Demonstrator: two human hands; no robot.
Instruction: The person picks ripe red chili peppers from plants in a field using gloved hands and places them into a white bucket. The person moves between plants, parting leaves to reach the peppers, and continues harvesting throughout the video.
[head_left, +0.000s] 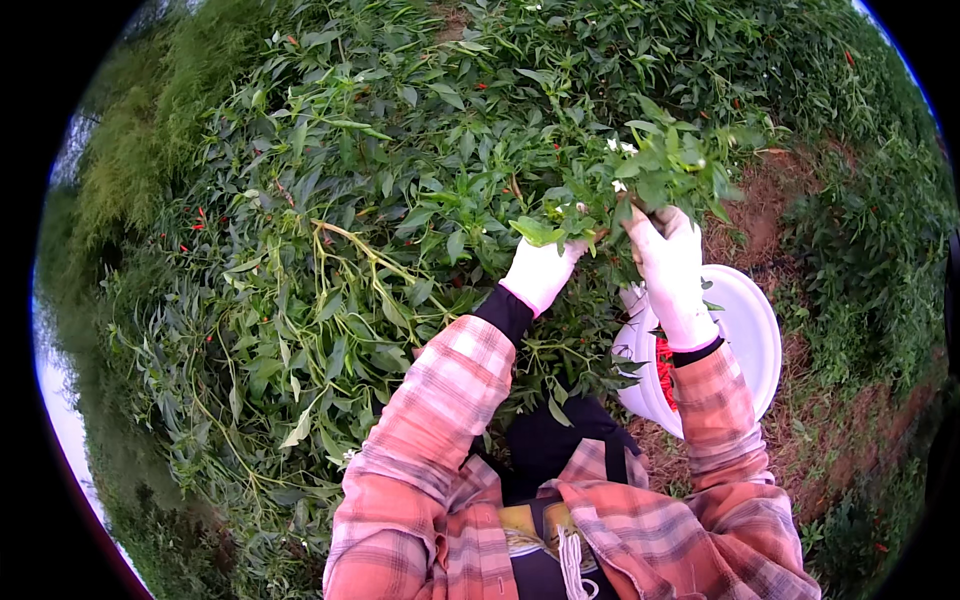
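Both my hands wear white gloves and reach into a leafy chili pepper plant (457, 202). My left hand (545, 271) is in among the leaves, its fingertips largely hidden by foliage, so its hold cannot be made out. To its right and a little higher, my right hand (666, 259) has its thumb and fingers closed on a leafy chili branch (667, 161) with small white flowers. Below and partly behind my right forearm stands a white plastic bucket (637, 386) with red chili peppers (664, 375) inside. A round white lid or basin (750, 337) shows beside it.
Dense chili plants with scattered red chilies (199, 217) spread ahead and to the left. A bent, pale branch (367, 251) lies across the foliage left of my hands. On the right, a strip of brown soil with dry litter (765, 202) runs between the plants.
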